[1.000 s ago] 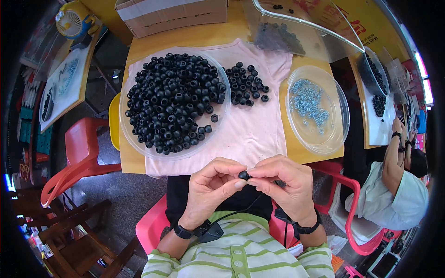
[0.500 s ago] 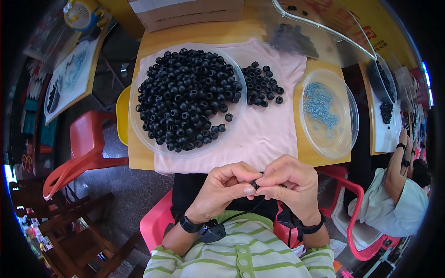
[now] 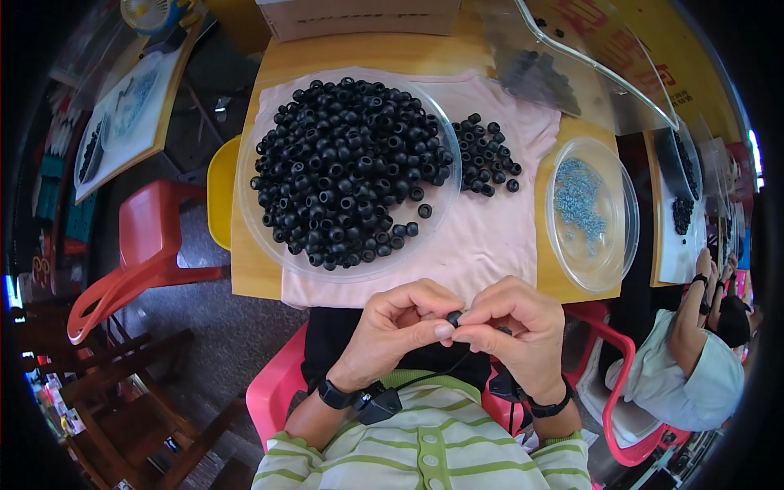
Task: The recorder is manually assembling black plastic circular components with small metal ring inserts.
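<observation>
Just in front of the table edge, my two hands meet over my lap. Between the thumb and forefinger of my left hand (image 3: 407,328) is a small round black cap (image 3: 454,319). The closed thumb and fingertips of my right hand (image 3: 513,322) press against the same cap from the other side. Something dark shows under my right fingers, too hidden to name. Ahead, a round clear tray (image 3: 269,255) holds a large heap of hollow black caps (image 3: 351,163). Beside it, a smaller pile of such caps (image 3: 486,155) lies on a pink cloth (image 3: 490,237).
A clear oval tub (image 3: 600,278) with tiny blue pieces (image 3: 578,200) stands at the right. Farther back are a cardboard box (image 3: 359,18) and a clear plastic bin (image 3: 539,77). Red chairs (image 3: 151,224) flank the table, and another person (image 3: 686,351) sits at the right.
The view has shifted slightly, so the table things appear a little farther right. My hands keep their pinch, and the black cap shows more between the fingertips.
</observation>
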Action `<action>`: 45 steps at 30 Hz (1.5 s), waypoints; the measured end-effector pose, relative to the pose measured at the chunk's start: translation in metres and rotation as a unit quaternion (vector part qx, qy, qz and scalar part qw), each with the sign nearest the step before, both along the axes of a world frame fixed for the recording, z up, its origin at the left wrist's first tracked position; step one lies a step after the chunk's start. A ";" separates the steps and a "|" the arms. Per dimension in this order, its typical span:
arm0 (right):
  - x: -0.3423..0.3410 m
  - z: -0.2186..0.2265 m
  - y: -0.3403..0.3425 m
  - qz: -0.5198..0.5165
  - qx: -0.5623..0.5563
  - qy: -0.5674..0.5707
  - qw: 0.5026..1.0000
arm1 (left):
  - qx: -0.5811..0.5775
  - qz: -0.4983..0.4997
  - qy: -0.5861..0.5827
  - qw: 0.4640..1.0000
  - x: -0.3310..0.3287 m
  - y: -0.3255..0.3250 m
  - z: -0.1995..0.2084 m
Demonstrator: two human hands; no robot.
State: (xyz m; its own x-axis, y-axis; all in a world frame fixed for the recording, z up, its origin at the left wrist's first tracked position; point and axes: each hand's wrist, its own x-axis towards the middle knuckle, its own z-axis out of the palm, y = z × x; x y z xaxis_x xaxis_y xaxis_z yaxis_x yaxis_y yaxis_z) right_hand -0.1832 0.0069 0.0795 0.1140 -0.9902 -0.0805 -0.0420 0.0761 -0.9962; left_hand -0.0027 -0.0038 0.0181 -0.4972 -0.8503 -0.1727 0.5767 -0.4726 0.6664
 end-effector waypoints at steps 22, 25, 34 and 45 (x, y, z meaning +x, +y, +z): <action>0.068 -0.031 -0.085 0.135 -0.345 0.358 0.857 | 0.010 0.006 0.156 0.988 0.030 0.006 -0.005; 0.076 -0.038 -0.093 0.147 -0.343 0.372 0.850 | 0.006 0.010 0.161 0.987 0.033 0.006 -0.008; 0.081 -0.036 -0.097 0.155 -0.326 0.438 0.823 | 0.000 -0.009 0.158 0.987 0.036 0.006 -0.008; -0.002 -0.032 -0.045 -0.042 -0.248 0.416 0.874 | 0.015 -0.007 0.134 0.991 0.027 0.007 -0.012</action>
State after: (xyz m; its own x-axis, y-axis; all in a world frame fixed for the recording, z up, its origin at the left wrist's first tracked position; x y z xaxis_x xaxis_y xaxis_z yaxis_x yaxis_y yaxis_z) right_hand -0.1856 -0.0380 0.0477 0.1460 -0.9290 0.3400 -0.7824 -0.3188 -0.5351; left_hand 0.0239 0.0032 0.0062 -0.5409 -0.8391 -0.0584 0.7239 -0.4997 0.4757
